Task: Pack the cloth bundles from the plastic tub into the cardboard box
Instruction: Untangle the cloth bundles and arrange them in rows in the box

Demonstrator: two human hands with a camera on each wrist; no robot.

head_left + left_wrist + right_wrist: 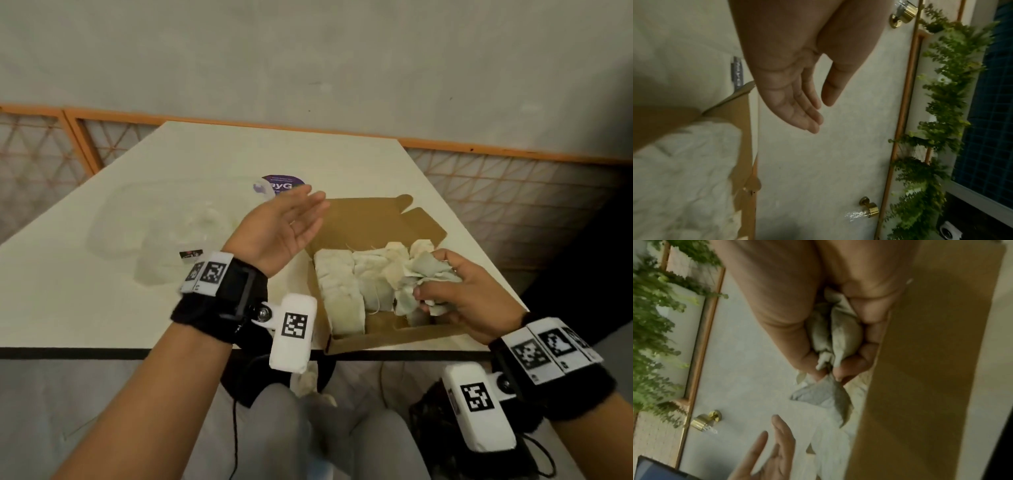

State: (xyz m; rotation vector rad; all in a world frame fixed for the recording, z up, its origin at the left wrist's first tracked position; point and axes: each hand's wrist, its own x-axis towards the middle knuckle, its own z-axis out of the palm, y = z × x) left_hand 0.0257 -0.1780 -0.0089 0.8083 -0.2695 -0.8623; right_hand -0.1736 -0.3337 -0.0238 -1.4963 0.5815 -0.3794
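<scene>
Our right hand [469, 298] clutches a crumpled cloth bundle [419, 277] over the cardboard box [383, 219] – loose grip, so scraps may spill onto the worktop [102, 301]. Our left hand [284, 229] hovers open – the plastic tub [154, 226] sits left.

A staged indoor room, perhaps a studio; a pale counter [144, 301] against a plain wall [308, 51]; orange-framed lattice panels [513, 178]; trailing greenery [945, 97]; blue tiling [990, 113].

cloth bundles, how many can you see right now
3: two lie side by side in the cardboard box, at and; the right hand grips a third. Others may be hidden.
</scene>
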